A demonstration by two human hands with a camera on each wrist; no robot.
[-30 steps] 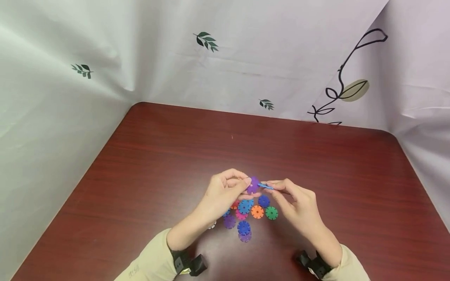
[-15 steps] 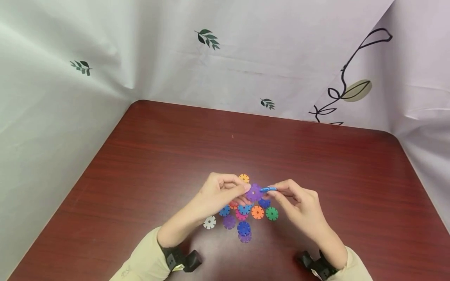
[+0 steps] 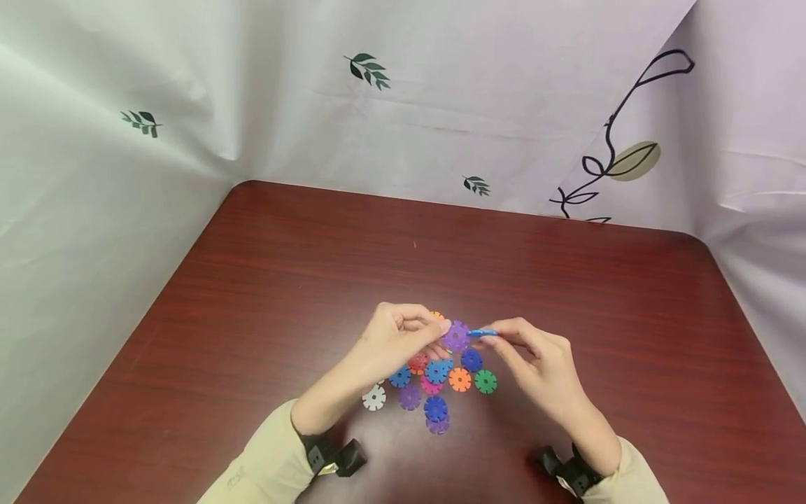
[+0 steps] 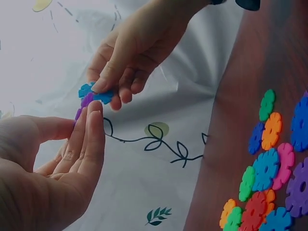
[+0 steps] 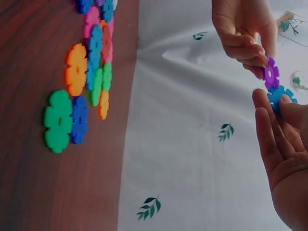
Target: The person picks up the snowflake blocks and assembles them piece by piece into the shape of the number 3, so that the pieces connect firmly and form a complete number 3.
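My left hand (image 3: 403,339) pinches a purple notched disc (image 3: 456,337) by its left edge, thumb on the near face. My right hand (image 3: 535,357) pinches a blue notched disc (image 3: 483,333), seen nearly edge-on in the head view. The two discs meet at their rims, set crosswise to each other. In the right wrist view the purple disc (image 4: 86,101) and the blue disc (image 5: 280,97) overlap at the slots. Both are held up above the table. Under and in front of the hands lies a loose group of similar discs.
Discs on the dark red table (image 3: 302,266) include an orange disc (image 3: 460,379), a green disc (image 3: 485,381), a white disc (image 3: 374,397), a pink disc (image 3: 431,386) and several blue and purple ones, some overlapping. A white curtain (image 3: 403,126) with leaf prints stands behind the table.
Both hands stay together with the two discs joined at the rims. They dipped slightly towards me, then rose a little. The white disc has come out from behind the left forearm.
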